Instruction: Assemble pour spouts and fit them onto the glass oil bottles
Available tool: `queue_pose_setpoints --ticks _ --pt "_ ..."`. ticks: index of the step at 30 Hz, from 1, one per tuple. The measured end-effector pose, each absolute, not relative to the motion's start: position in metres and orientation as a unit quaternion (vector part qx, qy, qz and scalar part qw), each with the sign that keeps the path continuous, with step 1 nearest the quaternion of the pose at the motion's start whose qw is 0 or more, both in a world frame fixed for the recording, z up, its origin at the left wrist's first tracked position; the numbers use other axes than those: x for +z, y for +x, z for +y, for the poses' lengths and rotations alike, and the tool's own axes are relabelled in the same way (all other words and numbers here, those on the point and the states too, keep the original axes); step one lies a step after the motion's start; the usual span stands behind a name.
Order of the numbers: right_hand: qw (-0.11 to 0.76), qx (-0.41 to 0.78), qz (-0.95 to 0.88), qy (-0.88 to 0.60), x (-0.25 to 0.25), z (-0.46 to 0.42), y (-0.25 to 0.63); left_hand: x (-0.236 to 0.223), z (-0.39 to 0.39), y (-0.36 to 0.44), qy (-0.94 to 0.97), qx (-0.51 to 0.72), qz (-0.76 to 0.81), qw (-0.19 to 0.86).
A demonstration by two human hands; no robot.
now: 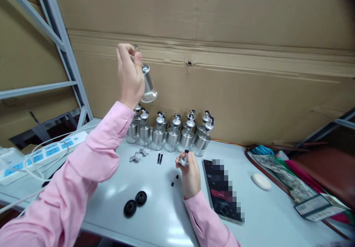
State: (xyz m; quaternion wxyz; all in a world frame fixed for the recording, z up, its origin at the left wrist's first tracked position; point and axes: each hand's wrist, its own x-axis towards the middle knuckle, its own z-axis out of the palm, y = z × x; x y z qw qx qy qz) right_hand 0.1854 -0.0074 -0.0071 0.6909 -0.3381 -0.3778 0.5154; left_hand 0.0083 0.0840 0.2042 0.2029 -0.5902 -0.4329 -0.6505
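Observation:
My left hand is raised in front of the cardboard, closed around the neck of a glass bottle with a metal sleeve; the bottle hangs tilted, its base down to the right. Lower, over the table, my right hand pinches a silver bottle spout with a black part on top. Several sleeved bottles topped with silver and black spouts stand grouped at the back. In front of them lie two silver spout parts, two black tubes, two tiny black plugs and two black round discs.
A phone lies right of my right hand, with a white oval object beyond it. White power strips and cables run along the left. At right are a small box and folded bags. A cardboard wall closes off the back.

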Motion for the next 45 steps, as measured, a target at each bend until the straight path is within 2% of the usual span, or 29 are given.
queue_pose_setpoints --ticks 2,5,10,14,21,25,29,36,40,45 --pt "0.701 0.521 -0.362 -0.325 -0.006 -0.006 0.186 0.192 0.064 0.013 -0.625 -0.688 -0.348 0.124" --pt "0.707 0.522 -0.355 -0.318 -0.004 -0.004 0.187 0.147 0.034 0.020 -0.675 -0.666 -0.317 0.024" --pt "0.676 0.475 -0.400 -0.396 -0.005 -0.004 0.188 0.053 0.006 0.019 -0.762 -0.565 -0.310 -0.066" --pt "0.679 0.423 -0.436 -0.413 -0.003 -0.011 0.185 0.013 0.002 0.014 -0.759 -0.557 -0.305 -0.146" --pt "0.705 0.350 -0.484 -0.383 -0.001 -0.020 0.181 -0.001 -0.003 0.018 -0.731 -0.585 -0.264 -0.230" --pt "0.704 0.348 -0.501 -0.364 0.005 -0.020 0.177 -0.010 0.000 0.013 -0.746 -0.567 -0.262 -0.231" --pt "0.707 0.270 -0.541 -0.366 0.026 -0.021 0.165 -0.016 0.001 0.012 -0.757 -0.554 -0.260 -0.229" --pt "0.644 0.277 -0.659 -0.273 0.063 -0.013 0.142 -0.014 -0.002 0.014 -0.773 -0.546 -0.261 -0.193" --pt "0.592 0.301 -0.703 -0.253 0.062 -0.010 0.138 -0.014 -0.002 0.015 -0.763 -0.553 -0.255 -0.216" --pt "0.584 0.290 -0.708 -0.272 0.056 -0.011 0.138 -0.019 -0.003 0.018 -0.748 -0.574 -0.247 -0.223"
